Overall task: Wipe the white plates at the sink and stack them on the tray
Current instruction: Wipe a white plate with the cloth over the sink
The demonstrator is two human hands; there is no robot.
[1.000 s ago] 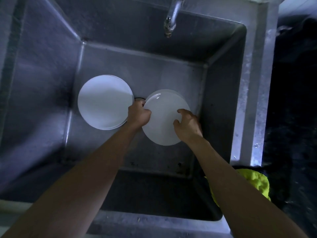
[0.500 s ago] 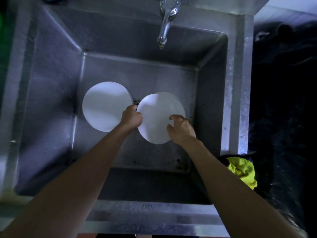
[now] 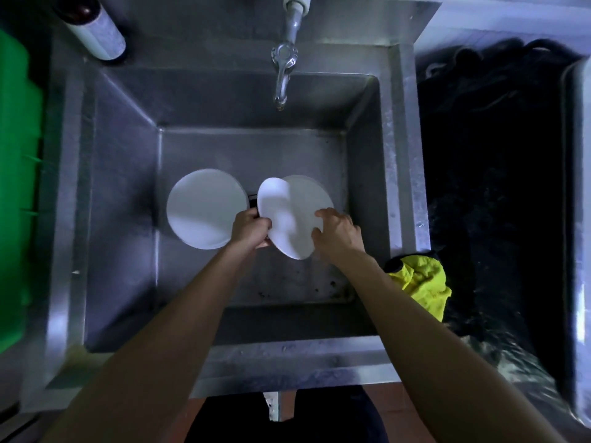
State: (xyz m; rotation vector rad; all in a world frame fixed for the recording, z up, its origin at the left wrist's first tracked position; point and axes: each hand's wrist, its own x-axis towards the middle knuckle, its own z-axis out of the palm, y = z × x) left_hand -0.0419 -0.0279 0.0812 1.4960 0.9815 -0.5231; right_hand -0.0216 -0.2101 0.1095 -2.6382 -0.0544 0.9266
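Observation:
In the steel sink (image 3: 121, 193) a white plate (image 3: 278, 215) is tilted up on edge. My left hand (image 3: 251, 230) grips its left rim and my right hand (image 3: 337, 233) holds its right side. Behind it a second white plate (image 3: 308, 195) lies in the basin, partly covered. A third white plate, or a small stack of them (image 3: 204, 207), lies flat on the sink floor to the left, touching my left hand. No tray is in view.
The tap (image 3: 283, 75) hangs over the back of the basin. A yellow-green cloth (image 3: 422, 282) lies on the sink's right front corner. A green crate (image 3: 16, 187) stands at the left, a dark bottle (image 3: 96, 27) at the back left, a dark tub (image 3: 499, 187) at the right.
The plate in my hands has tipped from nearly flat to steeply tilted, uncovering the plate beneath it. The camera has pulled back, showing more of the sink surround.

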